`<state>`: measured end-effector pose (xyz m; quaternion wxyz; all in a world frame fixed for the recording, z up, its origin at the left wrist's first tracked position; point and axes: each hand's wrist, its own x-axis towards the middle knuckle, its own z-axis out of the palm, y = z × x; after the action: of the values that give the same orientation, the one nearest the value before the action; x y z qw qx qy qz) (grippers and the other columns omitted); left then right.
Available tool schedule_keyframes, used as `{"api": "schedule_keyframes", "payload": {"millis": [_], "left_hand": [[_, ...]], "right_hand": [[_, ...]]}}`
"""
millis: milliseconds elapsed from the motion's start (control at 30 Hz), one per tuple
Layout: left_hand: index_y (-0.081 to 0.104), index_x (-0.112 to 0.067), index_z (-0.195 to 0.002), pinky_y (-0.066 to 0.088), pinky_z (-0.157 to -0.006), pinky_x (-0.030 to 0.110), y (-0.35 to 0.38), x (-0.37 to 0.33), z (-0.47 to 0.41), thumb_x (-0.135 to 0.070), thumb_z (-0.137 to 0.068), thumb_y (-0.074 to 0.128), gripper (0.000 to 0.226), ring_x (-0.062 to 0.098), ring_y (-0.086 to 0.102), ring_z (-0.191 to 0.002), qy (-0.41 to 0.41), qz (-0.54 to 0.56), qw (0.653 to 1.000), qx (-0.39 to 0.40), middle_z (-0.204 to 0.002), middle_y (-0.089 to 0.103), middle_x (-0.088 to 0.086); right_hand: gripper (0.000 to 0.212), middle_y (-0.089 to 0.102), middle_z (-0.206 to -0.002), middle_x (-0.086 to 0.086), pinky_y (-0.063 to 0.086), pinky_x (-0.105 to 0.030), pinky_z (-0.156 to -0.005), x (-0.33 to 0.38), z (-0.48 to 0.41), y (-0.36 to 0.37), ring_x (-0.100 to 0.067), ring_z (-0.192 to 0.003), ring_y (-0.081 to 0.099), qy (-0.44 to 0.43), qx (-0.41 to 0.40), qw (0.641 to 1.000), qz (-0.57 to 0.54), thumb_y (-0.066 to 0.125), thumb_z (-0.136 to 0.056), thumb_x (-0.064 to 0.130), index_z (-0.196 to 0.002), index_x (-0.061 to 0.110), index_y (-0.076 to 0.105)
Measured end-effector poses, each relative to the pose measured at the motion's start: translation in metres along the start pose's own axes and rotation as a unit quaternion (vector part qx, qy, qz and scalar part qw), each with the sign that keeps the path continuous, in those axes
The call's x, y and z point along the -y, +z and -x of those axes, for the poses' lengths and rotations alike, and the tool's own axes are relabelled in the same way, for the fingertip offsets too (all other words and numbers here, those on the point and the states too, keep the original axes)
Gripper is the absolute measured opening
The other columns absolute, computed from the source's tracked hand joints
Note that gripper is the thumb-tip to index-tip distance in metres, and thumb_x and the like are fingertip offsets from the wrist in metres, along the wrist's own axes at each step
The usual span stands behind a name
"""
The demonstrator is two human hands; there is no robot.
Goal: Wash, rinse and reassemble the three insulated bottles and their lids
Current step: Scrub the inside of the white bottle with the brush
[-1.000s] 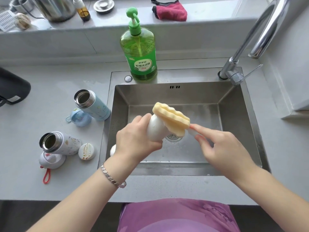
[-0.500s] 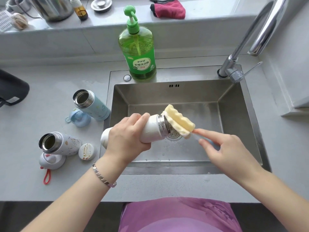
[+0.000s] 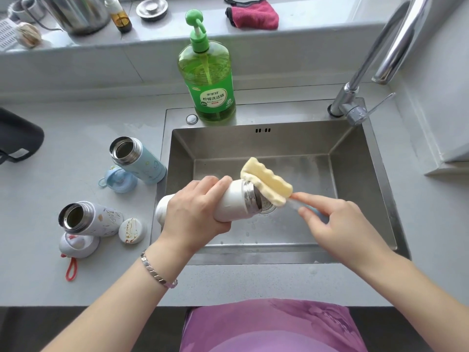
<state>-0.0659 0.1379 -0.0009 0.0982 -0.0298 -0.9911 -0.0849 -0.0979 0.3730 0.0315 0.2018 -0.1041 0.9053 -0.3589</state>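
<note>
by the curled fingers (image 3: 218, 183) of the left hand (image 3: 195, 208) the white bottle (image 3: 232, 201) is being gripped on its side over the sink (image 3: 355, 161), while the yellow sponge brush (image 3: 267, 184), touching the bottle's mouth, is being pinched by the right hand (image 3: 337, 222), the blue bottle (image 3: 143, 162) and the patterned bottle (image 3: 95, 219) lying open on the desk (image 3: 63, 174).

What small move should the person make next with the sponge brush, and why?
Probably turn the sponge brush end-on and push it into the white bottle. The left hand grips the bottle over the sink, and the sponge lies across its open mouth, not inside.
</note>
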Motion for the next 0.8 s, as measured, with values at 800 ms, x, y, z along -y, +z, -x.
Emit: {"api": "schedule_keyframes", "payload": {"millis": [800], "left_hand": [[0.053,-0.034,-0.108,0.036,-0.067,0.027,-0.009,-0.009,-0.008,-0.044,-0.061,0.075,0.053,0.012,0.053,-0.082,-0.28,0.198,0.938,0.057,-0.093,0.056,-0.01]], "right_hand": [[0.028,0.05,-0.052,0.038,0.036,-0.004,-0.062,0.006,0.006,0.039,0.018,-0.061,0.05,0.034,-0.02,0.984,-0.171,0.055,-0.091,0.015,-0.114,0.027,0.065]]}}
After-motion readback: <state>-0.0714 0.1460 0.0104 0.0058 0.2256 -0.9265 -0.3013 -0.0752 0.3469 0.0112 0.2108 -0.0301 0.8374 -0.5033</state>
